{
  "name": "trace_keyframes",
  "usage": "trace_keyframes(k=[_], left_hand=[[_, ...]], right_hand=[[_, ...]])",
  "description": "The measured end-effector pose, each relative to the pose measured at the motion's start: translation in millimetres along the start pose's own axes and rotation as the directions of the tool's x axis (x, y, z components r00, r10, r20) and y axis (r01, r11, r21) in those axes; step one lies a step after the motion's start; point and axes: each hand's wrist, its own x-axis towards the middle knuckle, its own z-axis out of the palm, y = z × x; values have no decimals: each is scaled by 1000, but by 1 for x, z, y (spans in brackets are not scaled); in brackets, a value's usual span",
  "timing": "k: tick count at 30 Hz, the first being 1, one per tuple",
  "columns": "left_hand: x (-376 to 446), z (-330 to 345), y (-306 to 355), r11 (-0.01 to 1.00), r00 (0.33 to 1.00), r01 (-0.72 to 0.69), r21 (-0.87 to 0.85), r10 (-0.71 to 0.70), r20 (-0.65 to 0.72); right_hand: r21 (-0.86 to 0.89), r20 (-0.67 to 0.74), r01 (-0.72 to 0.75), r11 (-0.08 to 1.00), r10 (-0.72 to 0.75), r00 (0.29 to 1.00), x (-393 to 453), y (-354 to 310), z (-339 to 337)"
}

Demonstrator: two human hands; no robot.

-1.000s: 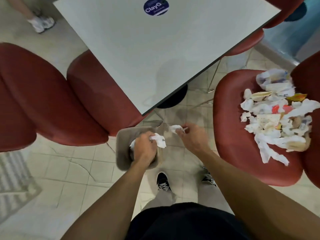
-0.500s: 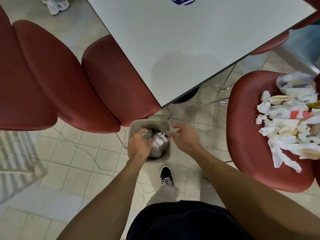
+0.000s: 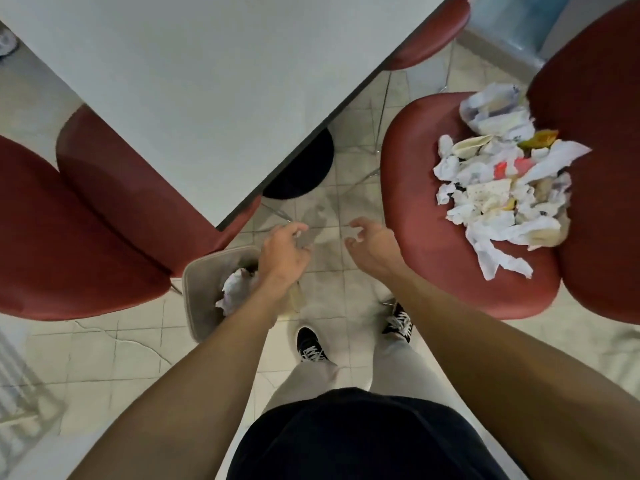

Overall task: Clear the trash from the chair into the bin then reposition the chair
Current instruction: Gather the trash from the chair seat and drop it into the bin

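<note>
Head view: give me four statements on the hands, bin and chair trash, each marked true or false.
1. Both hands are empty. True: left hand and right hand hold nothing.
2. The bin is empty. False: crumpled paper lies in it.
3. The pile of trash lies on the chair. True.
4. The bin stands on the table. False: it stands on the floor.

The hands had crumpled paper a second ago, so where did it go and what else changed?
Both hands let go: the left hand and right hand now hold nothing, fingers loosely curled, lifted away from the bin. Crumpled paper lies inside it. The trash pile stays on the chair.
</note>
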Motion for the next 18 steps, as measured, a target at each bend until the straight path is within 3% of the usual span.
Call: trace_keyframes(k=[10, 18], left_hand=[[35, 121, 150, 974, 963, -224, 37, 216, 163], [68, 220, 237, 936, 904, -348, 62, 317, 288]], right_hand=[[188, -147, -175, 966, 204, 968, 41, 126, -102], [194, -156, -340, 920, 371, 915, 72, 224, -165]])
